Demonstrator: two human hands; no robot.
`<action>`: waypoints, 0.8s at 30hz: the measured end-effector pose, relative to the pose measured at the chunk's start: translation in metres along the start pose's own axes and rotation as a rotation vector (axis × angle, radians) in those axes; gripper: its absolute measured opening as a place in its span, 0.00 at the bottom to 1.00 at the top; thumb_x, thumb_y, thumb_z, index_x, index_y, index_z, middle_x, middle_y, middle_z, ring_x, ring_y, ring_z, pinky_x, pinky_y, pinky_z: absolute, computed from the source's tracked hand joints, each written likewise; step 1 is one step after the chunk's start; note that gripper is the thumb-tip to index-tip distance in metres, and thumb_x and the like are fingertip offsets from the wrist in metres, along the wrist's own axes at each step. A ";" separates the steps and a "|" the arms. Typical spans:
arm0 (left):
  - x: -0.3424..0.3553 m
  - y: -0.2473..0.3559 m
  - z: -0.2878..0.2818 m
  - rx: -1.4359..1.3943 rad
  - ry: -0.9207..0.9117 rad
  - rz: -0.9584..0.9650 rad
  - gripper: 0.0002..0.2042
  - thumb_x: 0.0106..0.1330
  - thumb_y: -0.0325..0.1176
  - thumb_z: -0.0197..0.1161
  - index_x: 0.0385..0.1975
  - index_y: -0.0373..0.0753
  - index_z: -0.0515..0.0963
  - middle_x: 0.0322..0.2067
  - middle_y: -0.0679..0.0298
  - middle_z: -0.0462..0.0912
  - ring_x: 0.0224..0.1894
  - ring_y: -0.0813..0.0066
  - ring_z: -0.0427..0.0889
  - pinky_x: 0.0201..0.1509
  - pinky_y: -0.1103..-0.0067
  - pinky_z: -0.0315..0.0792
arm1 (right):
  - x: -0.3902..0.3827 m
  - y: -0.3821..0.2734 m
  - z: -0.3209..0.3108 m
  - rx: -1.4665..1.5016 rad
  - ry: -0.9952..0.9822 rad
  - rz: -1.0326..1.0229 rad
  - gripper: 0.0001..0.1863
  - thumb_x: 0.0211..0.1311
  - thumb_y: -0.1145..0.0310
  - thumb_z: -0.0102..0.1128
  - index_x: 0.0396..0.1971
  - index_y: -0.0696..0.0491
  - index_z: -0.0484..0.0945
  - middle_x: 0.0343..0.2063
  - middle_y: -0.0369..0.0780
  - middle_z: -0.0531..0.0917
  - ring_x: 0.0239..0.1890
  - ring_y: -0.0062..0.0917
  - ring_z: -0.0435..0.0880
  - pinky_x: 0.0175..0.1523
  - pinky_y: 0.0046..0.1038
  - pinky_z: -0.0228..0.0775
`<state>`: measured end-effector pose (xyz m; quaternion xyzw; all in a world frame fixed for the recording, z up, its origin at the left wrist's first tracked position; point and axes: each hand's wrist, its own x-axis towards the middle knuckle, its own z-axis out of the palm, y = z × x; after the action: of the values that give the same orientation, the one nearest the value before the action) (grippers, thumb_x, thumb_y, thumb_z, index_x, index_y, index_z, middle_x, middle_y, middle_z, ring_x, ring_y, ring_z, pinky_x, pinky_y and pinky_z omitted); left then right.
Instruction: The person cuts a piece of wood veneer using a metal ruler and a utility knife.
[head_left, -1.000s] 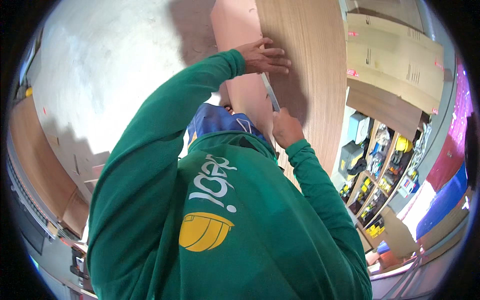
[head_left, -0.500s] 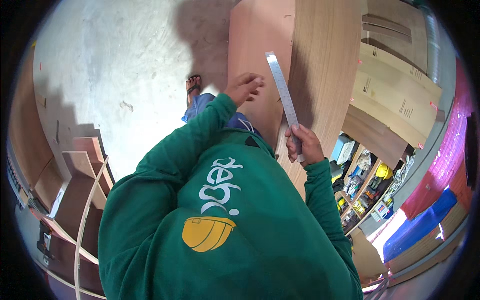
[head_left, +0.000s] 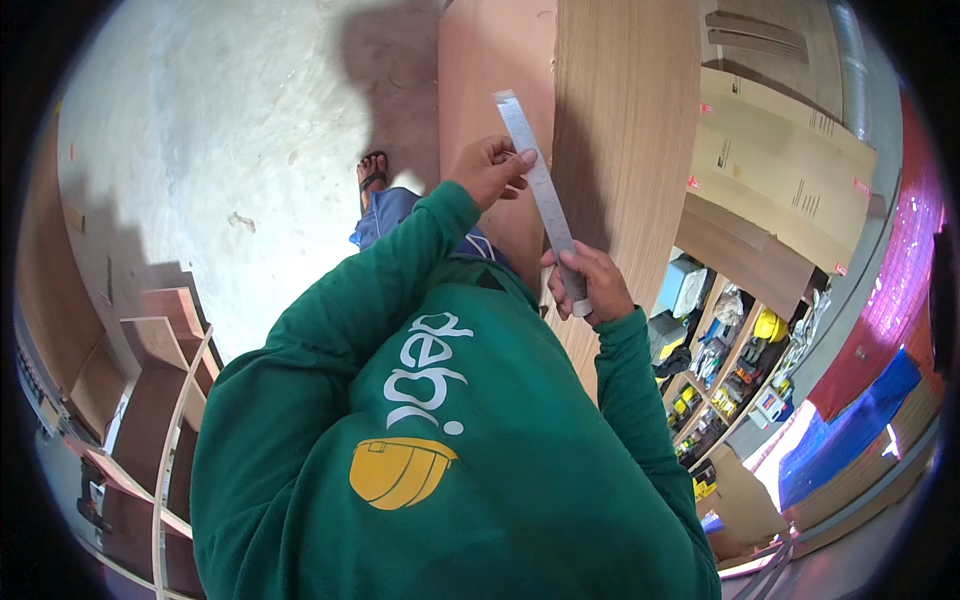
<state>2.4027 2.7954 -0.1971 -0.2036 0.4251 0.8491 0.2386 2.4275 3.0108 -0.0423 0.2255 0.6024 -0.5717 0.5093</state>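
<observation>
A long steel ruler point(head_left: 548, 203) is held at a slant over a wooden box-like piece with a pinkish side point(head_left: 490, 60) and a brown wood-grain face point(head_left: 635, 110). My right hand point(head_left: 598, 285) grips the ruler near its lower end, thumb on top. Farther up, my left hand point(head_left: 490, 172) has its thumb against the ruler's left edge, with the other fingers curled beside it. Whether those fingers reach under the ruler is hidden.
Shelves with tools and a yellow hard hat point(head_left: 769, 325) stand at the right, below leaning tan boards point(head_left: 790, 170). At the lower left is an open wooden shelf frame point(head_left: 165, 420). Concrete floor point(head_left: 230, 130) lies to the left, beside my sandalled foot point(head_left: 372, 172).
My left hand has come to the ruler and now touches it, having been apart from it before. The ruler and my right hand have shifted slightly left in view.
</observation>
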 end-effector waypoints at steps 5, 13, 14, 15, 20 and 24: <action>0.002 -0.003 0.002 0.021 0.119 0.023 0.15 0.72 0.45 0.67 0.44 0.38 0.80 0.32 0.67 0.84 0.29 0.78 0.84 0.36 0.78 0.80 | -0.008 -0.009 0.005 0.033 -0.099 -0.056 0.26 0.79 0.57 0.42 0.56 0.65 0.76 0.32 0.50 0.88 0.21 0.27 0.82 0.30 0.27 0.77; -0.004 0.018 -0.003 0.027 0.163 0.149 0.14 0.75 0.43 0.63 0.44 0.36 0.77 0.30 0.64 0.85 0.28 0.78 0.84 0.32 0.78 0.79 | -0.016 -0.015 0.009 -0.054 -0.160 -0.099 0.28 0.77 0.58 0.43 0.60 0.67 0.75 0.39 0.50 0.90 0.30 0.27 0.83 0.41 0.28 0.78; -0.005 0.020 -0.002 0.029 0.168 0.152 0.14 0.75 0.43 0.63 0.44 0.36 0.77 0.30 0.64 0.85 0.28 0.78 0.84 0.32 0.78 0.79 | -0.016 -0.015 0.009 -0.055 -0.165 -0.100 0.28 0.77 0.58 0.43 0.60 0.67 0.75 0.39 0.50 0.90 0.30 0.27 0.83 0.41 0.28 0.78; -0.005 0.019 -0.004 0.034 0.160 0.186 0.15 0.75 0.43 0.63 0.44 0.36 0.77 0.30 0.65 0.86 0.28 0.78 0.84 0.31 0.79 0.79 | -0.015 -0.014 0.010 -0.103 -0.149 -0.098 0.28 0.77 0.58 0.44 0.60 0.67 0.75 0.40 0.50 0.90 0.31 0.26 0.84 0.41 0.28 0.78; -0.013 0.018 -0.004 0.016 0.144 0.281 0.15 0.75 0.45 0.64 0.46 0.37 0.77 0.29 0.66 0.86 0.27 0.79 0.84 0.31 0.80 0.78 | -0.013 -0.003 0.014 -0.168 -0.170 -0.117 0.27 0.76 0.59 0.47 0.61 0.67 0.75 0.43 0.48 0.90 0.33 0.24 0.84 0.43 0.27 0.79; -0.019 0.017 -0.006 0.007 0.158 0.249 0.14 0.74 0.43 0.66 0.49 0.40 0.81 0.32 0.70 0.86 0.32 0.84 0.83 0.31 0.82 0.80 | -0.014 -0.003 0.020 -0.150 -0.175 -0.032 0.26 0.77 0.61 0.47 0.61 0.67 0.74 0.44 0.49 0.89 0.38 0.27 0.86 0.48 0.29 0.80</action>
<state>2.4093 2.7778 -0.1794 -0.2148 0.4675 0.8519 0.0980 2.4374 2.9961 -0.0255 0.1265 0.6004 -0.5504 0.5663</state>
